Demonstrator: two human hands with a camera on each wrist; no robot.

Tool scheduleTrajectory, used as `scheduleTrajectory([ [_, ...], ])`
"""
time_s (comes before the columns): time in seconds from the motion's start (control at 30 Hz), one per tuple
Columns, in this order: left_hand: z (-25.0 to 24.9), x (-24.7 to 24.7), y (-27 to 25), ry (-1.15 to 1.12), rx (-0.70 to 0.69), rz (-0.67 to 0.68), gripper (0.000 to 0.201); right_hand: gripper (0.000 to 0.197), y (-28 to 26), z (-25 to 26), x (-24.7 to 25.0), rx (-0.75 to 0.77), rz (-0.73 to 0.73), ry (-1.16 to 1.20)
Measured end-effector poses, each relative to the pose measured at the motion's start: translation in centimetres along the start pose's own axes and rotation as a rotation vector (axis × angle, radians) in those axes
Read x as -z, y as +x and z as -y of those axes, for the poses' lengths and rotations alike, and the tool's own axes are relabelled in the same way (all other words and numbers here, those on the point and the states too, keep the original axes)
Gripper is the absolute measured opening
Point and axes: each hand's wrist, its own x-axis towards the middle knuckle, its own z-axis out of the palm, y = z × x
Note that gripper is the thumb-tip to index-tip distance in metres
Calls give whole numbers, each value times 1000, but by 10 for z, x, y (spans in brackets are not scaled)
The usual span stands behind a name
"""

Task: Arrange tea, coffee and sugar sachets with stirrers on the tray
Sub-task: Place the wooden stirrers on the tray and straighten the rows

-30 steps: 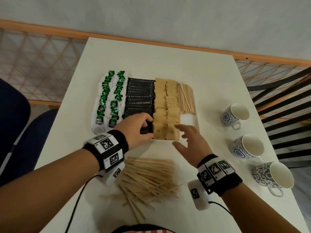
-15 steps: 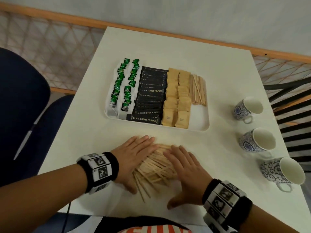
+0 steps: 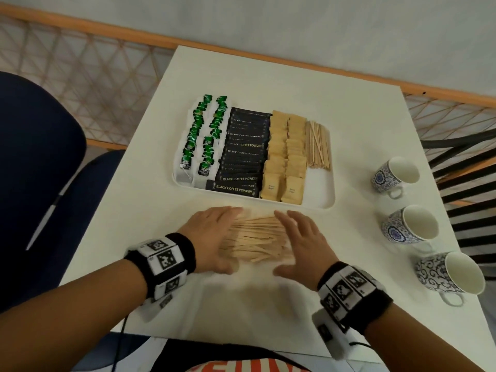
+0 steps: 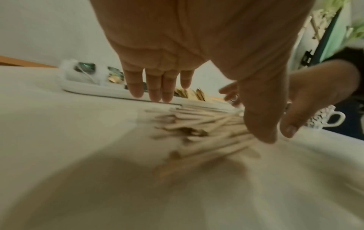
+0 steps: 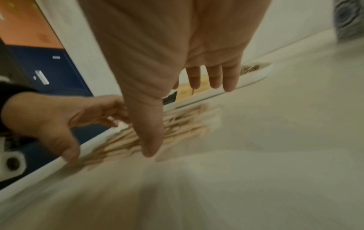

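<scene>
Head view, looking down on a white table (image 3: 268,76). Low in the centre of the frame lies a loose heap of wooden stirrers (image 3: 255,238), on the table and just below the white tray (image 3: 319,194). The left hand (image 3: 212,234) and the right hand (image 3: 303,242) bracket the heap from either side, fingers straight and together, palms turned inward. Neither hand grasps anything; they look set to squeeze the sticks into a bundle (the wrist views are blurred, but show flat, uncurled fingers too).

On the tray, in the upper centre, run columns from left to right: green tea sachets (image 3: 200,140), black coffee sachets (image 3: 244,154), tan sugar sachets (image 3: 285,157), and a small bundle of stirrers (image 3: 318,145) at the right. Three patterned cups (image 3: 408,226) stand down the right side of the frame.

Risks, as a judgement: flat palms give little hold, so lifting the heap may let sticks slide out and scatter, or roll towards the table's near edge. Crossed sticks could jam or snap under pressure. A rushed carry might knock the front sachets out of line.
</scene>
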Motion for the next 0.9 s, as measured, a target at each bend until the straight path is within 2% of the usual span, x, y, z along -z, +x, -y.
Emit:
scheduleTrajectory([
  [0.07,13,9,-12,-5,84,3,118,111,-8,-17,5,-65,-46,70],
  [0.17,28,11,-29,-27,240,90,120,103,-17,-36,7,-186,-3,162],
  [0.27,33,6,-37,-140,342,143,115,92,-16,-38,3,-201,15,235],
  [0.43,22,-7,-29,-316,347,71,93,75,-4,-17,-8,-143,-31,311],
  [0.53,13,-8,-25,-391,309,37,85,77,-3,-6,-11,-105,-10,324],
  [0.6,10,1,-25,-394,292,32,86,82,-6,-5,-3,-105,-53,330],
  [0.7,3,13,-22,-205,223,28,101,96,-8,-1,10,-5,-98,183],
  [0.8,-13,10,-8,140,74,18,111,116,5,13,7,155,-14,-51],
  [0.9,-26,2,10,279,40,49,121,127,21,26,-2,210,55,-263],
])
